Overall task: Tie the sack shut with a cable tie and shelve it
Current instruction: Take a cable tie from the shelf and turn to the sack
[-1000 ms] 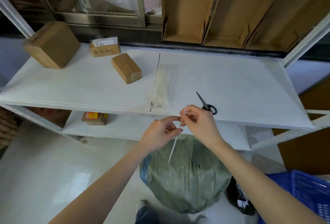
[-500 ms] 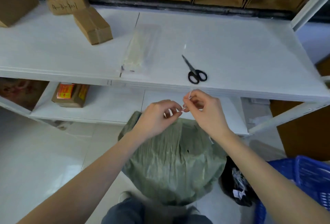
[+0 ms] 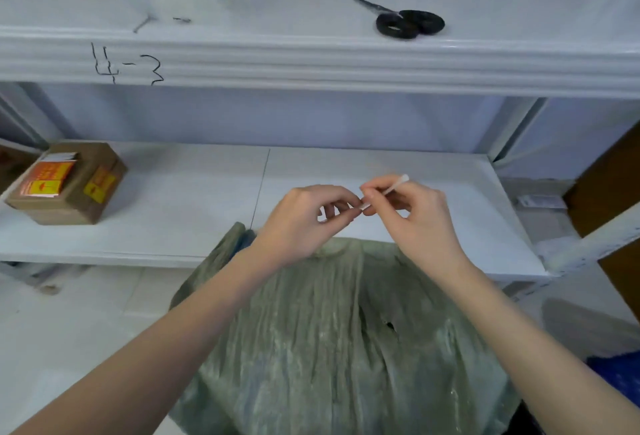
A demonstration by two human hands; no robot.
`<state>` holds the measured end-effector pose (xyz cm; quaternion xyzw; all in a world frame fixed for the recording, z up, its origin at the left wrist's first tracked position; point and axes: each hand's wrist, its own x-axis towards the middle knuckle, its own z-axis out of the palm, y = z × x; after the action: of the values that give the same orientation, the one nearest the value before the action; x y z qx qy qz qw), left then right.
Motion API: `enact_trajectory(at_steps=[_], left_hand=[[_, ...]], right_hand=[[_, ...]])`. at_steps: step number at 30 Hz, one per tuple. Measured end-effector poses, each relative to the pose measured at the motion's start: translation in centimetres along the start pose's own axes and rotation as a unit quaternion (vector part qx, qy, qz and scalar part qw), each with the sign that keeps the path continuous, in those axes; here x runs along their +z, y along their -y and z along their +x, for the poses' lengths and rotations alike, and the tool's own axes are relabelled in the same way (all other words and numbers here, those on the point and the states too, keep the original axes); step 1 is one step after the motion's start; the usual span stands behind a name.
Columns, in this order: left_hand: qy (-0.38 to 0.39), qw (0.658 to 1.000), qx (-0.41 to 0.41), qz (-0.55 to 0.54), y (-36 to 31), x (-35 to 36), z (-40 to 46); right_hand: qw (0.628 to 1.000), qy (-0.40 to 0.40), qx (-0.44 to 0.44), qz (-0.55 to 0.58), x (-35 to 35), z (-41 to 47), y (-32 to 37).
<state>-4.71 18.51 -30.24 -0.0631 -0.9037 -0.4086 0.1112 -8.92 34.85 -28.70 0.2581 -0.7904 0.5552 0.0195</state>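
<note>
While the crinkled green woven sack (image 3: 339,341) slumps on the floor against the smooth white shelf (image 3: 194,199), left hand (image 3: 304,223) and right hand (image 3: 419,219) both pinch a thin white plastic tie (image 3: 388,189) above it.

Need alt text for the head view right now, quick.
Both hands, left hand and right hand, pinch a white cable tie above a green sack; black scissors lie on the white shelf above.

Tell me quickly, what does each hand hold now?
Left hand: closed, pinching one end of the cable tie.
Right hand: closed, pinching the same cable tie.
</note>
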Motion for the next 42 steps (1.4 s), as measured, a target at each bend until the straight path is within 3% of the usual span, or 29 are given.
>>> enact_trajectory(at_steps=[6, 20, 23, 29, 36, 42], left_hand=[[-0.023, 0.999, 0.007, -0.043, 0.9, 2.2, -1.2], [-0.029, 0.995, 0.038, -0.086, -6.7, 2.0, -8.9], [-0.025, 0.996, 0.059, -0.054, -8.1, 2.2, -10.8], [0.011, 0.991, 0.123, 0.047, -9.5, 3.6, -13.8], [-0.019, 0.991, 0.119, 0.065, -8.9, 6.8, -14.9], [0.031, 0.993, 0.092, 0.059, -7.2, 10.3, -13.0]], right_hand=[[1.000, 0.004, 0.021, -0.007, 0.9, -1.9, -2.5], [1.000, 0.007, -0.013, -0.026, -0.9, -10.3, 4.1], [0.999, -0.010, -0.021, -0.024, -1.6, -12.3, 5.1], [0.998, -0.047, 0.015, -0.034, -4.1, -15.5, 5.3], [0.990, -0.104, 0.064, -0.072, -6.9, -18.6, 1.8], [0.978, -0.089, 0.135, -0.130, -7.7, -17.7, -2.4]])
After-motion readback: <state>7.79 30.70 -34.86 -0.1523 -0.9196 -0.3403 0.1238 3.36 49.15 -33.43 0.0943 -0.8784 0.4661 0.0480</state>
